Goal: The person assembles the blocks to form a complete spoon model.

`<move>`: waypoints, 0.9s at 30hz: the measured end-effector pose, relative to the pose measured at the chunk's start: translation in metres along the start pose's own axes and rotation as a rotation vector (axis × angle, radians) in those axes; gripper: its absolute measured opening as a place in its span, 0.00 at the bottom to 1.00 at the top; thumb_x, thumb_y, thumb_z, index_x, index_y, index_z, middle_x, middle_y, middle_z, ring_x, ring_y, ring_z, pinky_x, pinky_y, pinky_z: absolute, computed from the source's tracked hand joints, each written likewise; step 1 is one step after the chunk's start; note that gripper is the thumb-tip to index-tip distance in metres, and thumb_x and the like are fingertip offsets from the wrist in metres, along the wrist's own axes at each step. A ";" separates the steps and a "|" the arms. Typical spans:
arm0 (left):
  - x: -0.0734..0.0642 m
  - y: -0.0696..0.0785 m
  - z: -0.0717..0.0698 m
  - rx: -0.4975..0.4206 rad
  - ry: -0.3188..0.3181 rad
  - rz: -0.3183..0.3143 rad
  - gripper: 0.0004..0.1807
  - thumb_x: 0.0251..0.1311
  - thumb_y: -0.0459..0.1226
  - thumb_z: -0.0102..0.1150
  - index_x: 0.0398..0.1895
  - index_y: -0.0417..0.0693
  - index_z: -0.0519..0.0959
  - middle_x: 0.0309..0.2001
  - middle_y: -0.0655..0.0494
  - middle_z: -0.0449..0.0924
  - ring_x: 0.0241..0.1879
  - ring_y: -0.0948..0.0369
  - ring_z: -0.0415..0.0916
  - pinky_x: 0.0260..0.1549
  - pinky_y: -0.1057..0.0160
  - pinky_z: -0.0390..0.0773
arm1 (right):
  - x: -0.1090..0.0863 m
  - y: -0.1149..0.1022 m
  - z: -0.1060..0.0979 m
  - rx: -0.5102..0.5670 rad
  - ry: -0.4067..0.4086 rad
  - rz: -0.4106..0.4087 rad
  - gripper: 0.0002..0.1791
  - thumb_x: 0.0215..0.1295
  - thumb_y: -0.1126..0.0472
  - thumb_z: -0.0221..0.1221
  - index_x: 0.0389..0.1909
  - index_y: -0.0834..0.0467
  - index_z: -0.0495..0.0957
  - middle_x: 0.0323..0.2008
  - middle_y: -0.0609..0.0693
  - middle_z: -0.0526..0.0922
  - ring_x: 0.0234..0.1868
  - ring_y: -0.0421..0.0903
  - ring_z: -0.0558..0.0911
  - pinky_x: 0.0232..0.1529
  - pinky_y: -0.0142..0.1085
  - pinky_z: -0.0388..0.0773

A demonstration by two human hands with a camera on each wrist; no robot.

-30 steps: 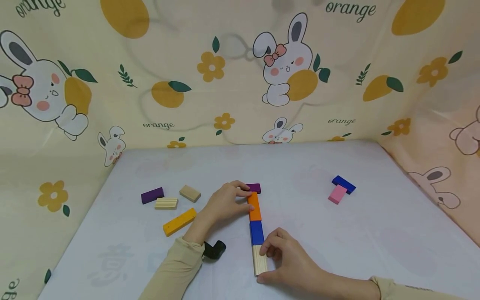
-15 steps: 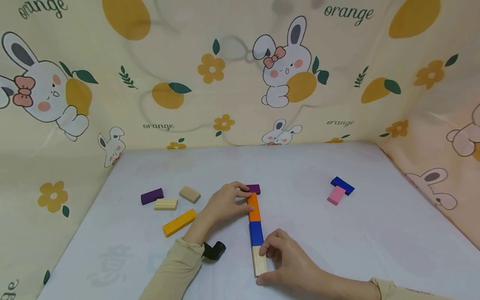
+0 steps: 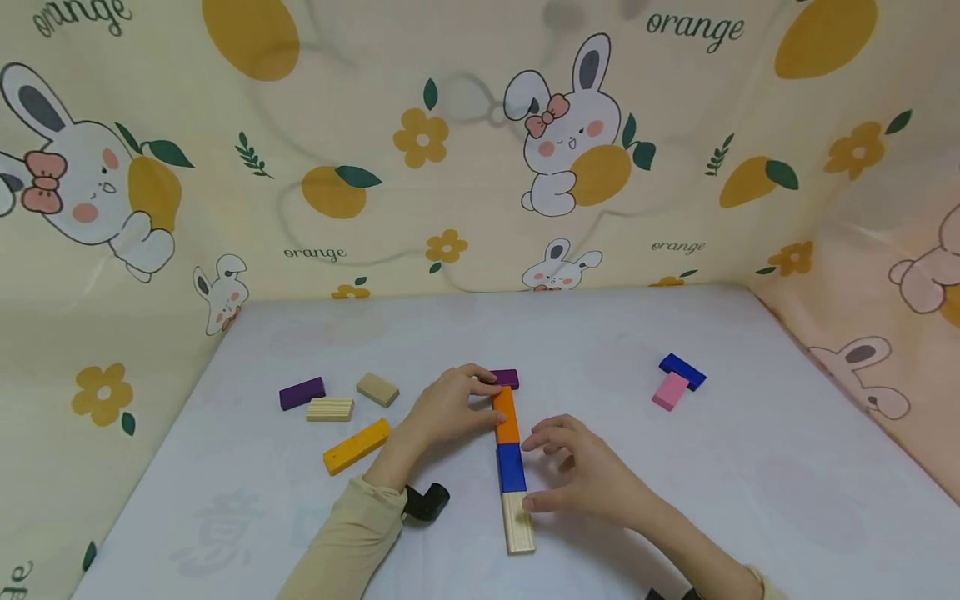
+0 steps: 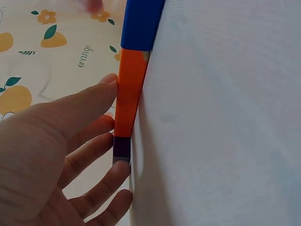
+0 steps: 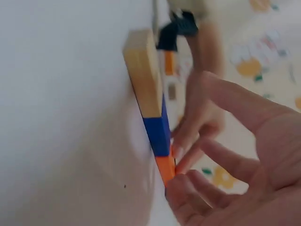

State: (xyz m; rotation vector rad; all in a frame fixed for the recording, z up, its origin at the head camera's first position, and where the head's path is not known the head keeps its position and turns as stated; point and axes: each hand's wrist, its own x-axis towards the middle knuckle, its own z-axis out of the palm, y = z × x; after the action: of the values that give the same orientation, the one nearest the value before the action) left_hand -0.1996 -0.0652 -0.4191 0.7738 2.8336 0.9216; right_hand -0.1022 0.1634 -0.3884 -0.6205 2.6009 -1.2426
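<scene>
Pressing straight fingers against the orange block (image 3: 507, 414), your left hand (image 3: 450, 406) steadies it; the left wrist view alone shows fingertips (image 4: 123, 169) touching the purple block (image 4: 121, 147) beyond it. Your right hand (image 3: 588, 472), fingers spread, touches the blue block (image 3: 512, 467) just below.

Row of blocks (image 3: 512, 462) runs between hands, blocking straight crossing. Left hand (image 3: 448, 408) hemmed leftward by yellow block (image 3: 357, 446), two plain wood blocks (image 3: 331, 409), purple block (image 3: 302, 392); black object (image 3: 426, 502) just beside left wrist. Right of right hand (image 3: 585, 471): open bench (image 3: 750, 492), only pink block (image 3: 671, 390) and blue block (image 3: 682, 372) well apart, farther back. Cloth walls (image 3: 450, 150) close off the far side and flanks.
</scene>
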 end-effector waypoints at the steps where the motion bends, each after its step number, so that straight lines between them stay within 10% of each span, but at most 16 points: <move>1: 0.000 0.000 0.000 0.000 0.000 -0.002 0.26 0.58 0.52 0.68 0.58 0.54 0.82 0.58 0.61 0.74 0.60 0.57 0.68 0.60 0.52 0.68 | 0.002 0.001 0.000 -0.006 -0.003 0.009 0.29 0.46 0.49 0.78 0.48 0.53 0.81 0.56 0.50 0.73 0.49 0.52 0.75 0.45 0.41 0.79; 27: 0.001 0.000 -0.001 0.031 -0.017 -0.004 0.25 0.60 0.53 0.66 0.58 0.55 0.82 0.60 0.61 0.74 0.61 0.56 0.67 0.62 0.50 0.66 | 0.011 0.019 0.012 -0.078 -0.073 0.022 0.41 0.47 0.43 0.75 0.65 0.47 0.75 0.70 0.46 0.65 0.70 0.58 0.61 0.62 0.65 0.58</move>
State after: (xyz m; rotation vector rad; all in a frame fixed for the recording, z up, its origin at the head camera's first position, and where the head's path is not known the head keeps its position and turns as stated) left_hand -0.2006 -0.0653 -0.4187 0.7754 2.8400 0.8682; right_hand -0.1129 0.1605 -0.4107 -0.6364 2.5997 -1.0951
